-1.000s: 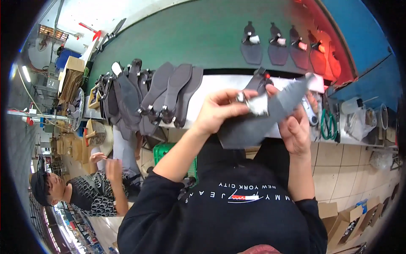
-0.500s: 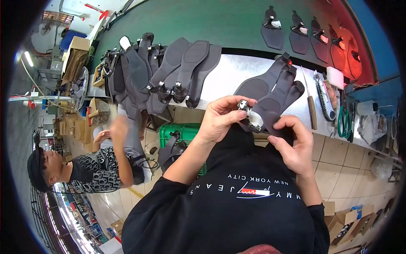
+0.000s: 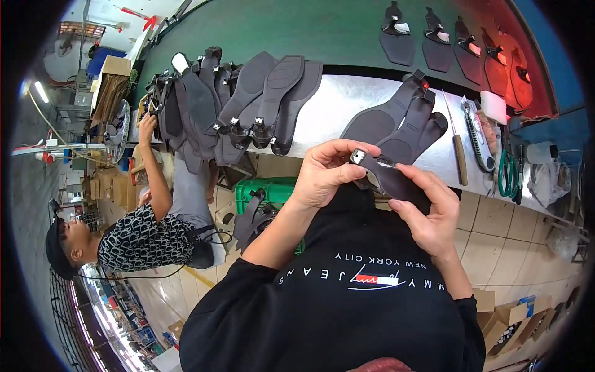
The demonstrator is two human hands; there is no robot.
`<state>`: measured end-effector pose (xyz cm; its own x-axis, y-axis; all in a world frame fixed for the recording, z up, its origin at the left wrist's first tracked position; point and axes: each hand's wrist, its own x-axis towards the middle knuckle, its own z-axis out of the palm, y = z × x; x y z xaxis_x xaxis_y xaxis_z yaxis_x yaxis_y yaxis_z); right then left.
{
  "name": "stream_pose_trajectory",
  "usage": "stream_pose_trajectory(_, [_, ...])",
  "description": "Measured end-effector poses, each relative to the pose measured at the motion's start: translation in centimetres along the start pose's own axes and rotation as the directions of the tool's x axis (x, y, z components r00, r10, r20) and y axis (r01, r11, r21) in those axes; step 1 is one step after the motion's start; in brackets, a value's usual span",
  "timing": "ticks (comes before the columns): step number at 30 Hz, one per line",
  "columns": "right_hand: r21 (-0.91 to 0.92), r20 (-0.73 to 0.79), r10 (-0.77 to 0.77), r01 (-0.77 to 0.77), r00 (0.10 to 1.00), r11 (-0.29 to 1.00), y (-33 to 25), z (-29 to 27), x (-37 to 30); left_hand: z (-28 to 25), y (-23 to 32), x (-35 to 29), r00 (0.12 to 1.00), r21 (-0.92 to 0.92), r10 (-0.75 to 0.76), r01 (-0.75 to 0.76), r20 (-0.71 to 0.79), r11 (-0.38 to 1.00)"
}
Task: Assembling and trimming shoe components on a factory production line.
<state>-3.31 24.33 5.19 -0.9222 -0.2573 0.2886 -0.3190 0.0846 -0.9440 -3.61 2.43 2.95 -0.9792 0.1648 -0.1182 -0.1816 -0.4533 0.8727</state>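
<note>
Between my hands, in front of my chest, is a dark grey sandal sole [image 3: 401,186], tilted so its wide part hangs toward my right palm. My left hand [image 3: 330,175] pinches its narrow end, beside a small shiny piece with whitish spots. My right hand [image 3: 430,214] grips the wider part, thumb below and fingers above; that hand hides the sole's far tip. Just beyond, several similar dark soles [image 3: 379,121] with glossy black straps lie overlapped on the metal worktable [image 3: 331,111].
More soles [image 3: 251,93] are heaped at left; others stand spaced on the green surface [image 3: 334,37] at far right. An awl [image 3: 458,158], a utility knife [image 3: 476,139] and green-handled scissors [image 3: 508,177] lie right. A green crate [image 3: 266,193] stands below; a co-worker [image 3: 145,239] is at left.
The sole in my hands has turned, so its smooth dark face shows and the white patch is mostly hidden. My right fingers moved left along it. The co-worker's arm has reached toward the bench.
</note>
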Motion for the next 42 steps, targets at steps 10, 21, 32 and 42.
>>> stream_pose_trajectory(10, [-0.032,0.040,-0.012,0.013,0.999,0.999,-0.2,-0.3,0.0,0.0,0.1,-0.1,1.000,0.021,0.006,-0.006,0.002,1.000])
stream_pose_trajectory(21, [-0.151,0.070,-0.048,0.058,0.996,0.987,-0.8,-0.4,0.3,-0.5,-0.3,0.0,0.964,0.177,0.181,-0.216,0.193,0.960])
stream_pose_trajectory(32, [-0.194,0.089,-0.065,0.082,0.994,0.978,-1.1,-0.6,0.3,-1.0,0.1,-0.1,0.952,0.212,0.139,-0.200,0.273,0.957])
stream_pose_trajectory(42, [-0.265,0.105,-0.110,0.135,0.988,0.955,-0.6,-0.5,0.0,-1.1,0.3,0.4,0.935,0.237,0.101,-0.188,0.339,0.953])
